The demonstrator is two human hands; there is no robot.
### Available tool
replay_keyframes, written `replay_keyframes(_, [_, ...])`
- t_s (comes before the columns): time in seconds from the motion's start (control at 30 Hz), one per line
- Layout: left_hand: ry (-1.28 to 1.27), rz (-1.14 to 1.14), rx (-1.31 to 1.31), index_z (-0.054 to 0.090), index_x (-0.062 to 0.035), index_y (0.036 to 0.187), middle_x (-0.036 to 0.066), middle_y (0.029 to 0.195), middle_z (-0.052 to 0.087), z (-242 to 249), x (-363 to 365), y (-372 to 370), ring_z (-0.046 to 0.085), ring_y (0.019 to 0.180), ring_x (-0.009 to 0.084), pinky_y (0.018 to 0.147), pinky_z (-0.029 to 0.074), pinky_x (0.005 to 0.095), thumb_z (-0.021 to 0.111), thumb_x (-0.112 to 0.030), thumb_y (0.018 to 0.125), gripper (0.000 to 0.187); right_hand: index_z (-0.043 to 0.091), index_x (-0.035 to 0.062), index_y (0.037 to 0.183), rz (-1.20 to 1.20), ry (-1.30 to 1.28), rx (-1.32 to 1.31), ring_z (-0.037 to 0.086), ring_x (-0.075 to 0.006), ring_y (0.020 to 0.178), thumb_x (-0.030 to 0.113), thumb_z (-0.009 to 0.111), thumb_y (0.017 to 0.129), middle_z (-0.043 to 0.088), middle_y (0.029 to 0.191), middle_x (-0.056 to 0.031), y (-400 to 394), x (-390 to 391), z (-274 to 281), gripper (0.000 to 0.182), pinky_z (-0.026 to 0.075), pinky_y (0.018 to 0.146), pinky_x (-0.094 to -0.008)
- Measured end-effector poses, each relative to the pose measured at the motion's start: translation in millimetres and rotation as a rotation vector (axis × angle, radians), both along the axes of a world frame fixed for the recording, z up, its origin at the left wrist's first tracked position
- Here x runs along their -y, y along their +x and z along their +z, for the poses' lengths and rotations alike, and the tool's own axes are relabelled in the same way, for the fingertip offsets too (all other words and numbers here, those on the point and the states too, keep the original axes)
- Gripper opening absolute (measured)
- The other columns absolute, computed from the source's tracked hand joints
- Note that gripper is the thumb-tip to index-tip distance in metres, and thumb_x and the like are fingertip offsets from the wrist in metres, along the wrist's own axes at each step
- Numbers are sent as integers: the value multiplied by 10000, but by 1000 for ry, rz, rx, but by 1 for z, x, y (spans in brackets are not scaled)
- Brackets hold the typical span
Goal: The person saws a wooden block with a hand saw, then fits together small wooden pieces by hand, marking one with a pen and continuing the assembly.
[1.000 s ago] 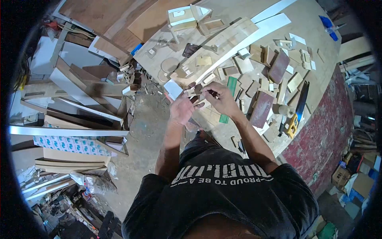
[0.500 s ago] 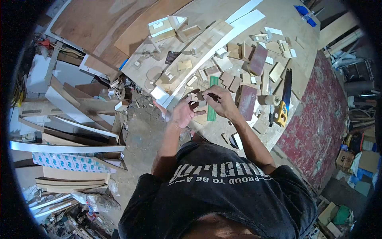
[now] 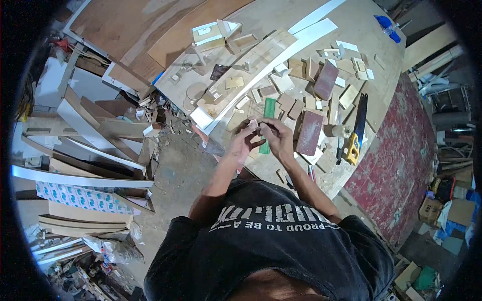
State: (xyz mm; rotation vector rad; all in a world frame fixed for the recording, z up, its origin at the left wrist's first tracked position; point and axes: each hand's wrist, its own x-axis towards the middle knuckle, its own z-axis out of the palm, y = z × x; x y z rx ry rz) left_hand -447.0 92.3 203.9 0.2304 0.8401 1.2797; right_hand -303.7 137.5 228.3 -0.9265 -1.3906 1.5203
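Observation:
My left hand is closed on a small light block, held between thumb and fingers above the table. Close against it, my right hand has its fingers bent and pressed together at the block; whether it grips the block or something else is hidden. Beneath both hands lies a green strip, partly covered by them. To the right of my right hand is a dark red sanding block, with a second red block farther back.
A saw with a yellow handle lies at the table's right side, beside a round tub. Long white curved strips cross the table. Curved boards are stacked at the left.
Both hands have drawn closer together, and the small block is now turned upright between them. The view has shifted slightly.

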Motion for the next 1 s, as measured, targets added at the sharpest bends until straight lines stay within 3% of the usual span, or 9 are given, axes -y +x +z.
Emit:
replay_keyframes(0.13, [-58,80,99,576,-129,1229,34,1143,607,-19,11,5,588,1076,198,911,502,410,693,-303,873,413,654,18,1183,-10,273,144,637,-160,915,58,647,881,661,1077,-139,-5,13,-34,305,501,778,-261])
replay_keyframes(0.27, [-111,9,87,564,-130,1231,39,1129,608,-22,12,8,599,1038,193,897,507,412,706,-330,868,438,637,35,1207,57,70,306,625,-154,816,59,690,841,663,1093,-125,-3,16,-36,371,511,704,-283])
replay_keyframes(0.4, [-243,9,46,509,-160,1268,29,1184,605,-15,8,6,592,1117,201,911,509,437,733,-259,861,475,647,23,1154,-41,113,372,568,-101,690,77,719,830,670,876,-72,-2,5,-45,336,474,628,-258])
replay_keyframes(0.47, [-276,55,-273,435,-137,1368,44,1234,572,-22,6,-5,577,1139,230,958,480,435,763,-261,832,641,668,21,1105,-101,12,326,493,-46,636,119,748,837,636,783,-8,4,-4,-53,296,407,560,-225])
replay_keyframes(0.5, [-147,59,-661,360,-82,1432,131,1320,509,5,-1,-17,520,1214,289,1001,445,428,799,-237,781,800,678,25,1091,-115,-48,281,493,-42,633,122,755,835,629,773,3,8,-10,-53,284,401,557,-220])
replay_keyframes(0.57, [21,135,-1374,312,-21,1451,237,1364,451,-53,-13,-62,467,1260,360,1034,418,419,825,-208,727,907,695,16,1047,-161,-155,109,497,-40,621,133,755,842,621,752,13,11,-19,-41,244,395,546,-217])
replay_keyframes(0.63, [-7,299,-1478,305,11,1442,303,1375,410,-66,-37,-96,424,1286,410,1053,399,440,833,-176,691,937,702,3,1048,-163,-91,285,516,-49,656,171,759,842,647,795,-3,21,-30,-40,272,424,568,-229])
replay_keyframes(0.9, [56,231,-1460,392,15,1374,239,1265,550,-99,-101,-146,566,1161,348,991,465,420,824,-102,697,811,716,20,1092,-183,-94,350,511,-83,661,255,795,813,665,822,-20,22,-38,-23,372,456,613,-246])
replay_keyframes(1.0, [120,197,-1112,502,10,1273,143,1154,647,-86,-97,-143,648,1030,245,890,523,365,811,-42,702,652,706,11,1108,-176,-89,376,533,-97,696,234,796,811,665,825,-24,12,-41,-1,381,465,641,-250])
